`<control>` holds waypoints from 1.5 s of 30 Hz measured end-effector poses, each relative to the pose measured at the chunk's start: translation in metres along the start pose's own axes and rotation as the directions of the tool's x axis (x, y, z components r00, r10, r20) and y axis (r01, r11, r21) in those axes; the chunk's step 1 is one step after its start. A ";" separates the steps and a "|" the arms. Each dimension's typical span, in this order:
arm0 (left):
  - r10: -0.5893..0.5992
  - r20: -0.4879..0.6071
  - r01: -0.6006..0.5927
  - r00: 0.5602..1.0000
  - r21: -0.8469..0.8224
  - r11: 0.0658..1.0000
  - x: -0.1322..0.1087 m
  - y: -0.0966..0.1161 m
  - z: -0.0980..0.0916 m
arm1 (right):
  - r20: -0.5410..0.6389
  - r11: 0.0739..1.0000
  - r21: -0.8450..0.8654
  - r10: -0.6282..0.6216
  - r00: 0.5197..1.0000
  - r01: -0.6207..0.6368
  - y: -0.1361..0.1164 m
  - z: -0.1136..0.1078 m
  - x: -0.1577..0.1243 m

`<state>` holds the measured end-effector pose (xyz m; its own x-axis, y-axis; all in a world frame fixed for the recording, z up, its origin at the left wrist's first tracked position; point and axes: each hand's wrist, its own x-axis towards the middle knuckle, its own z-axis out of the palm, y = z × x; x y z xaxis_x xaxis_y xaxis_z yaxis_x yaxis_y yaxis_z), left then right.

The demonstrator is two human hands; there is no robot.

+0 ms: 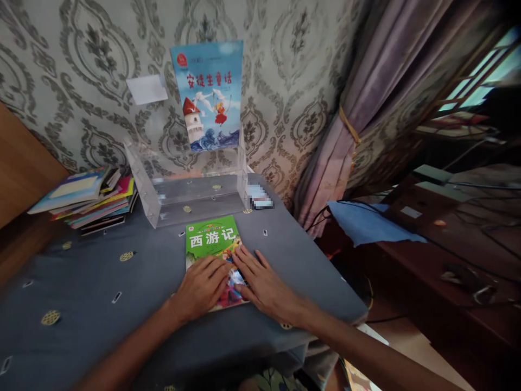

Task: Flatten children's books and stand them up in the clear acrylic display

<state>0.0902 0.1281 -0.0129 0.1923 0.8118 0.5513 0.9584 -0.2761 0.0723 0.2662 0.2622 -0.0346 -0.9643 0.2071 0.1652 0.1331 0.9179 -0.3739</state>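
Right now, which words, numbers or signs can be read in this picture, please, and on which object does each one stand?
"西游记": white characters on the green book.
"安徒生童话": red characters on the blue book.
Too small or blurred to read: the finer print on both covers, and the marks in the blue cover's red round emblem.
Also unreadable: any print on the stacked books, the white label at far right, or the pixelated item.

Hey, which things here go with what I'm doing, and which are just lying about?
In use:
green book, flat on the table
left hand and right hand, resting on its cover

Probably just lying about:
pile of books, on the left
blue book, upright by the wall
clear stand, beyond the green book
blue sheet, off to the right
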 end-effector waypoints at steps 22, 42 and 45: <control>-0.890 0.008 0.578 0.455 -0.764 0.289 -0.026 -0.070 0.026 | -0.279 0.992 0.044 0.127 0.952 -0.119 0.028 0.035 0.055; -0.813 0.581 0.159 0.028 -0.806 -0.571 0.041 -0.040 0.006 | -0.264 0.931 0.343 0.222 0.939 -0.124 0.030 0.042 0.048; -0.819 0.569 0.154 0.073 -0.818 -0.554 0.049 -0.039 -0.001 | -0.279 0.898 0.422 0.257 0.925 -0.122 0.024 0.033 0.047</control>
<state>0.0621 0.1779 0.0117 -0.6511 0.5779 -0.4920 -0.6744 -0.1430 0.7244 0.2168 0.2829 -0.0657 -0.7944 0.5215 0.3114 0.1402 0.6563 -0.7414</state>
